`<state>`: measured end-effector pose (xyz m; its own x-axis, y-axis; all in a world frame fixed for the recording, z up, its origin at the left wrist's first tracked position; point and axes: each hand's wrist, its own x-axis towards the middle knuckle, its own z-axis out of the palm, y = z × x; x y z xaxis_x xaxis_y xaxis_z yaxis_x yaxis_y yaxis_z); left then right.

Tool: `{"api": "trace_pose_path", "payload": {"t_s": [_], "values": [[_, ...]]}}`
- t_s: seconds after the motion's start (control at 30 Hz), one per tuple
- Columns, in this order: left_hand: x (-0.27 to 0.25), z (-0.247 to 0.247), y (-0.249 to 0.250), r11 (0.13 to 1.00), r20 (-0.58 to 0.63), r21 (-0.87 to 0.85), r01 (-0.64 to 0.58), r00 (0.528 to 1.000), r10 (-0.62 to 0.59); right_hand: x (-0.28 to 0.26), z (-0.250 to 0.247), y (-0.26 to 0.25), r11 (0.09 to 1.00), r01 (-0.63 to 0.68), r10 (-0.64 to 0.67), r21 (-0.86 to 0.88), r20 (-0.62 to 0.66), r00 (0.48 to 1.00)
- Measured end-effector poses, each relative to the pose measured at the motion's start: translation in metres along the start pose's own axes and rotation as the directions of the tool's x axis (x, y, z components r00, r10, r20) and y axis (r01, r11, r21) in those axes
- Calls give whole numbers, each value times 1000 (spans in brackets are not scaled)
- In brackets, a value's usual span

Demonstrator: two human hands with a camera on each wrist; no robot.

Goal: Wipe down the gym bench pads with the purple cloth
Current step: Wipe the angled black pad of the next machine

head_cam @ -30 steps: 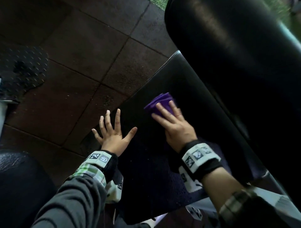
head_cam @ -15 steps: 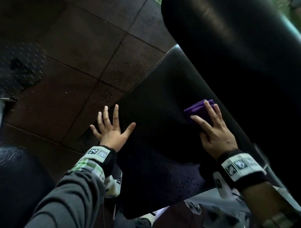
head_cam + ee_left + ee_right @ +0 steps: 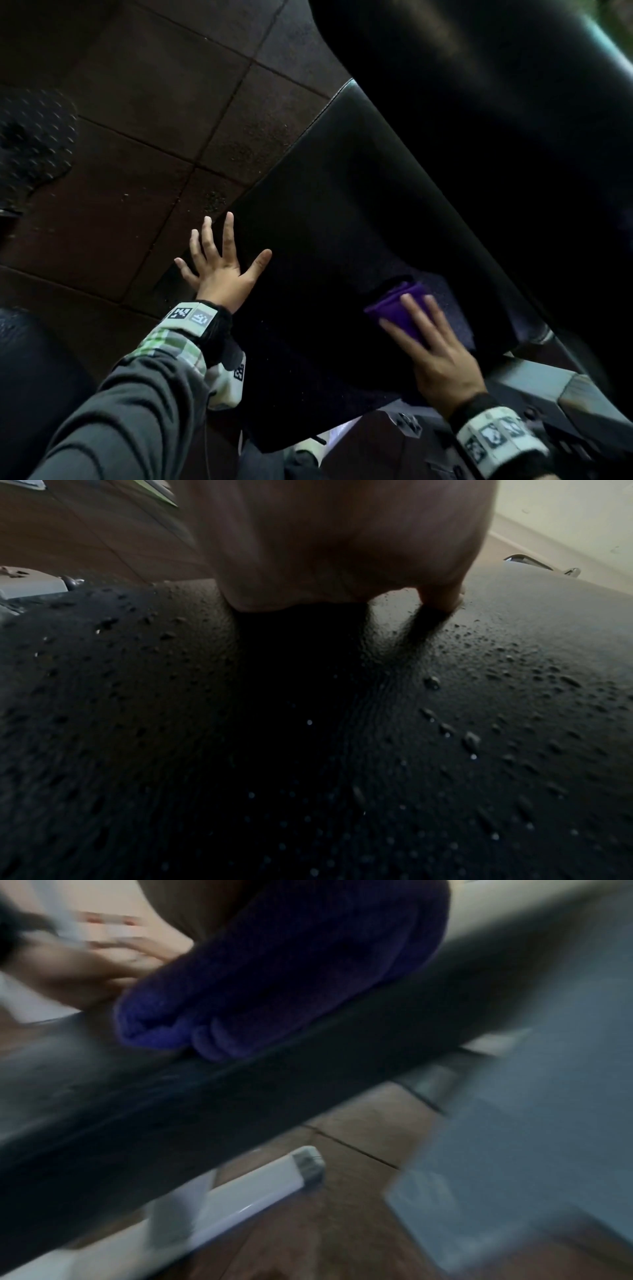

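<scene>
The black bench seat pad (image 3: pixel 325 212) slants across the head view, with water droplets on its near part (image 3: pixel 462 723). My right hand (image 3: pixel 428 329) lies flat with straight fingers on the folded purple cloth (image 3: pixel 397 308), pressing it onto the pad near its right edge. The right wrist view is blurred and shows the cloth (image 3: pixel 281 974) on the pad's edge (image 3: pixel 240 1110). My left hand (image 3: pixel 219 263) rests flat on the pad's left edge with fingers spread. Its palm (image 3: pixel 342 547) fills the top of the left wrist view. A second, larger black pad (image 3: pixel 479 102) rises at the upper right.
Dark brown floor tiles (image 3: pixel 154 120) lie to the left. A studded black plate (image 3: pixel 34 144) sits at the far left. Another black pad (image 3: pixel 30 394) is at the lower left. Grey and white frame parts (image 3: pixel 534 387) (image 3: pixel 260 1191) run under the seat.
My right hand swept the cloth from the pad's middle to its right side, then back toward me along the right edge. My left hand stayed in place.
</scene>
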<state>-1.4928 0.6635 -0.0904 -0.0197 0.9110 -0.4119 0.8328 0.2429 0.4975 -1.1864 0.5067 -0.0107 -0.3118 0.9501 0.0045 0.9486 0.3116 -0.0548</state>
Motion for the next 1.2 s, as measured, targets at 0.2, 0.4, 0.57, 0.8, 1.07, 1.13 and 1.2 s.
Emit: {"api": "trace_pose_path", "payload": {"t_s": [0.2, 0.4, 0.57, 0.8, 1.07, 1.13, 1.2], "values": [[-1, 1, 2, 1000, -6, 2, 0, 1000, 0, 58, -19, 22, 900, -429, 435, 80, -118, 892], [-1, 0, 1, 1000, 1, -2, -1, 1000, 1, 97, 6, -18, 965, -245, 258, 90, -190, 947], [-1, 1, 2, 1000, -13, -10, -2, 1000, 2, 18, 17, -30, 1000, 12, -11, 13, -37, 999], [0, 3, 2, 1000, -24, -15, 1, 1000, -1, 24, -10, 15, 933, -349, 358, 88, -140, 923], [-2, 4, 0, 1000, -65, -5, -10, 998, 10, 78, 13, -23, 981, -180, 190, 75, -162, 968], [-3, 4, -1, 1000, -75, -13, -18, 997, 17, 49, 16, -32, 996, -66, 71, 56, -94, 993], [-3, 2, 0, 999, -65, -28, -17, 998, 15, 14, 14, -33, 997, -64, 66, 53, -41, 997]]}}
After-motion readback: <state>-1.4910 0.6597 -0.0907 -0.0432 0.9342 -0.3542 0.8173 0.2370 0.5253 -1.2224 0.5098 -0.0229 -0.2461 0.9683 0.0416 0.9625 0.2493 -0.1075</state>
